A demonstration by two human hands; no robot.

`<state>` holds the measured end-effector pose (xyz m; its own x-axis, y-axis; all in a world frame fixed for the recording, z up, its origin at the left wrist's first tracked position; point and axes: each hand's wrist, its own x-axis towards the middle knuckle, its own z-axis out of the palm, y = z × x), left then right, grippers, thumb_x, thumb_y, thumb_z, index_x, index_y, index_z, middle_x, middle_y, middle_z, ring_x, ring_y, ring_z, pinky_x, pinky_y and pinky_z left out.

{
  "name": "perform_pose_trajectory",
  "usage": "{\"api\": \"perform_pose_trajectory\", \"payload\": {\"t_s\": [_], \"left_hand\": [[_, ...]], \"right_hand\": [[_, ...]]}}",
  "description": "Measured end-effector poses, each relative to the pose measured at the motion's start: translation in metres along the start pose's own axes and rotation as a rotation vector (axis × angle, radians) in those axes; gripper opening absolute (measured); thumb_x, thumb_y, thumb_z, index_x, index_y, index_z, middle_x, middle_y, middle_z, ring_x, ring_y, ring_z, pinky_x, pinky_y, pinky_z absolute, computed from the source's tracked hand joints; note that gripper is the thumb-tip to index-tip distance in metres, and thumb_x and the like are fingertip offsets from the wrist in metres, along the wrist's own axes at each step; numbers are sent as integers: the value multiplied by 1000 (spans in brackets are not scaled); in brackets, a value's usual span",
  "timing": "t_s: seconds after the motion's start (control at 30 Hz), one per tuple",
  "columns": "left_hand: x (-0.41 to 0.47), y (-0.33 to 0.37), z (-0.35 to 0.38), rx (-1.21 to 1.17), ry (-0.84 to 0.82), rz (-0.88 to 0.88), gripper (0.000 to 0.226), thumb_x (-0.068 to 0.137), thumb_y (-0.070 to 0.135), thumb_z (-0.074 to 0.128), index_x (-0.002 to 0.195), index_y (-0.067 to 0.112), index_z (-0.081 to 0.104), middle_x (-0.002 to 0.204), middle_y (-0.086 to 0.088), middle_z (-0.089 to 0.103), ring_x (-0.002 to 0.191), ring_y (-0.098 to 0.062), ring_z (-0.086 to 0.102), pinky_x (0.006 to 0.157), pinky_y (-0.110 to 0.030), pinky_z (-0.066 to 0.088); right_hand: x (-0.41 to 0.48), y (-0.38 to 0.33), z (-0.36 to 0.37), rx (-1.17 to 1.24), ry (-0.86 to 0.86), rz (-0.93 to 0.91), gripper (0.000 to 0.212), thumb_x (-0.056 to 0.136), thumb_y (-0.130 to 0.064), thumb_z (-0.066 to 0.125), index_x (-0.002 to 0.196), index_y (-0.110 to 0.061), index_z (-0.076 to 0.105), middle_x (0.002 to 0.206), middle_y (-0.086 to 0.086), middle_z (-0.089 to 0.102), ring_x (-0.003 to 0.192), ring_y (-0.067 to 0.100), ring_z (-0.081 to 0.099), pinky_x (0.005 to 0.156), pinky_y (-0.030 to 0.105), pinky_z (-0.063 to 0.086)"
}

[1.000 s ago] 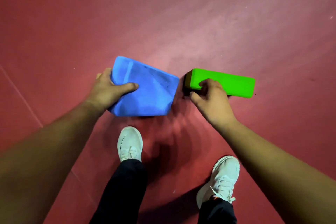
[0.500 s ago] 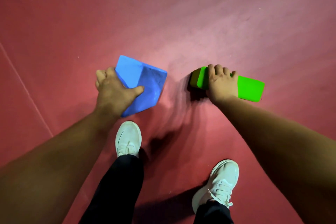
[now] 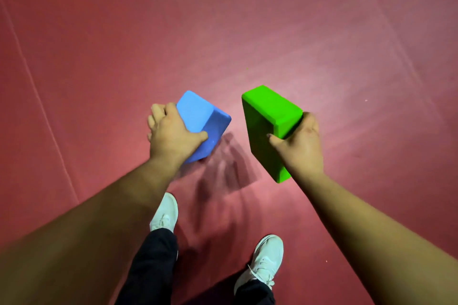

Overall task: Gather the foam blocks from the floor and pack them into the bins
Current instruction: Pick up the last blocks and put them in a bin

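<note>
- Under the left hand (image 3: 173, 136): grips the blue foam block (image 3: 198, 116) from above, thumb curled across the near face, fingers wrapped over the far edge.
- Just inward of the right hand (image 3: 301, 143): clamps the green foam block (image 3: 262, 129) at one short end, thumb pressed on the broad face, fingers hidden behind.
- Tilted corner-up on the left; hung long side down past the wrist on the right.
- Probably held this way for carrying: one block per hand, pinched across a narrow side for a firm hold on soft foam, kept apart between the hands to avoid knocking together.
- Appear clear of the red floor (image 3: 99, 57), judging by the shadows beneath the hands; less sure for the blue one, with its low end hidden behind the wrist.
- Counted: two foam blocks, one blue and one green; two hands, both full; two white shoes (image 3: 165, 213) below the forearms.
- No further blocks and no bins anywhere beyond the hands.
- Packing not yet begun for this pair; next calls for finding the bins.
</note>
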<state>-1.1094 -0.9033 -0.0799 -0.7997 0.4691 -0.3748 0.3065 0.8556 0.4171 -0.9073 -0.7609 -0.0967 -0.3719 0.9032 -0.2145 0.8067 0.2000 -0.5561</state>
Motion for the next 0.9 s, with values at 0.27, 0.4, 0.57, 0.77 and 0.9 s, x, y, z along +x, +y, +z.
{"api": "perform_pose_trajectory", "payload": {"t_s": [0.27, 0.4, 0.57, 0.77, 0.9], "left_hand": [[-113, 157, -172, 46, 30, 205, 79, 64, 33, 82, 129, 10, 44, 128, -10, 36, 118, -34, 38, 95, -44, 39], [-192, 211, -241, 17, 54, 260, 76, 63, 36, 80, 127, 12, 46, 125, -9, 37, 117, -34, 39, 95, -44, 40], [-255, 251, -296, -145, 97, 216, 77, 66, 33, 79, 132, 15, 45, 129, -7, 38, 121, -31, 38, 98, -42, 39], [-262, 300, -334, -151, 46, 363, 76, 67, 35, 79, 132, 14, 44, 130, -8, 36, 126, -31, 36, 101, -43, 39], [-257, 328, -340, -76, -10, 587, 79, 66, 35, 80, 133, 14, 43, 131, -9, 36, 124, -33, 37, 100, -43, 36]], "right_hand": [[-68, -91, -234, 41, 151, 82, 65, 69, -39, 80, 112, -5, 45, 116, 17, 53, 114, 38, 50, 95, 48, 44], [-119, -122, -334, 88, 238, 127, 67, 70, -37, 80, 115, -3, 44, 119, 20, 52, 117, 40, 48, 100, 49, 41], [-182, -143, -412, 126, 382, 169, 68, 70, -38, 80, 116, -3, 45, 118, 19, 53, 116, 40, 49, 98, 50, 41], [-235, -140, -445, 202, 595, 341, 73, 69, -35, 83, 120, -1, 45, 120, 20, 52, 119, 41, 47, 101, 49, 39], [-266, -147, -438, 204, 758, 524, 75, 67, -34, 84, 122, -1, 45, 122, 20, 52, 120, 41, 46, 102, 48, 39]]}}
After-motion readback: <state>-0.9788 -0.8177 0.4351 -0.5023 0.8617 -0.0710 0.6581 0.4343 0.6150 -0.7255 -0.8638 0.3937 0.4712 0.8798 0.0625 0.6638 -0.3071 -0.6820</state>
